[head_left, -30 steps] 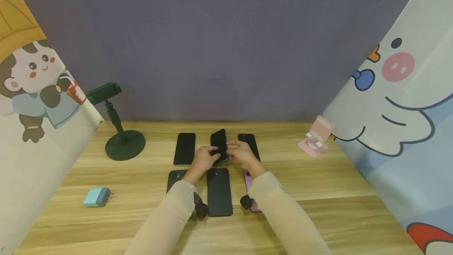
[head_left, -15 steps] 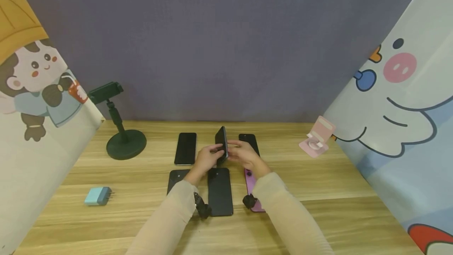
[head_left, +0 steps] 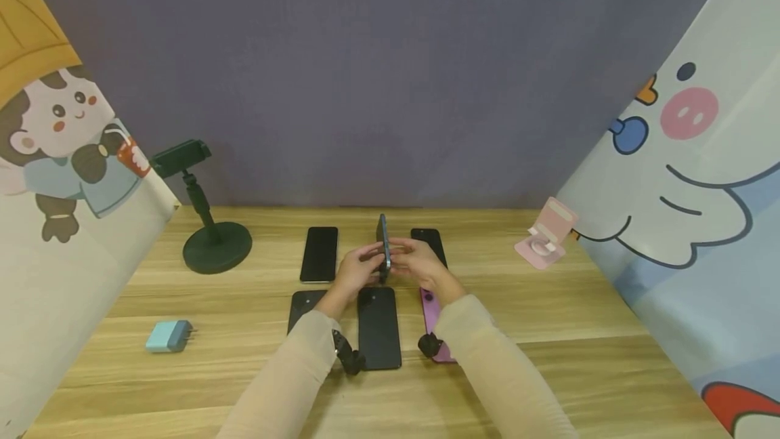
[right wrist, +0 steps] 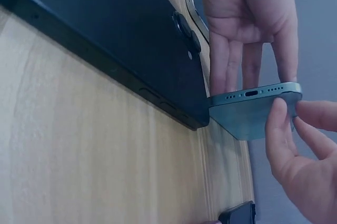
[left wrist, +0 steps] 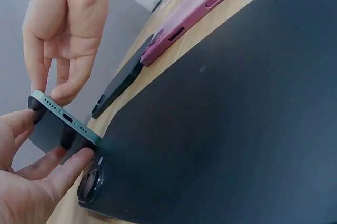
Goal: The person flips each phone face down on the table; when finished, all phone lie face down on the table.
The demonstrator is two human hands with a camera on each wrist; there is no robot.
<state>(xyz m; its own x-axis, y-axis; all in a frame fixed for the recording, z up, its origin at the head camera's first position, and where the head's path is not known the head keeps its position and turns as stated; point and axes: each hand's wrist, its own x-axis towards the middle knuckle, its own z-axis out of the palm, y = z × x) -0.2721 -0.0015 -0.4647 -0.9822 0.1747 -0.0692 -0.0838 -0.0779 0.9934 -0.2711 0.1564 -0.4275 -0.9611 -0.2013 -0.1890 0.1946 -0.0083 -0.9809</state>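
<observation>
A smartphone with a pale green back (right wrist: 247, 116) stands on its long edge between both hands, seen nearly edge-on in the head view. Its bottom end with the charging port (left wrist: 67, 118) faces the wrist cameras. My left hand (head_left: 352, 275) holds it from the dark screen side, thumb and fingers at its edges. From the back side my right hand (head_left: 423, 265) holds it, with fingertips at the upper corner and back in the right wrist view. Just in front of the hands lies a black phone (head_left: 379, 330), camera side up.
Flanking the hands at the back are a phone with a dark screen (head_left: 319, 254) and another black phone (head_left: 428, 241). A dark phone (head_left: 303, 303) and a purple phone (head_left: 430, 310) lie partly under the forearms. A green stand (head_left: 216, 247), blue charger (head_left: 168, 336) and pink holder (head_left: 544, 236) stand farther out.
The held phone has turned from a leaning, screen-showing pose to nearly edge-on. The right hand's fingers have shifted with it along its back; the other phones stay put.
</observation>
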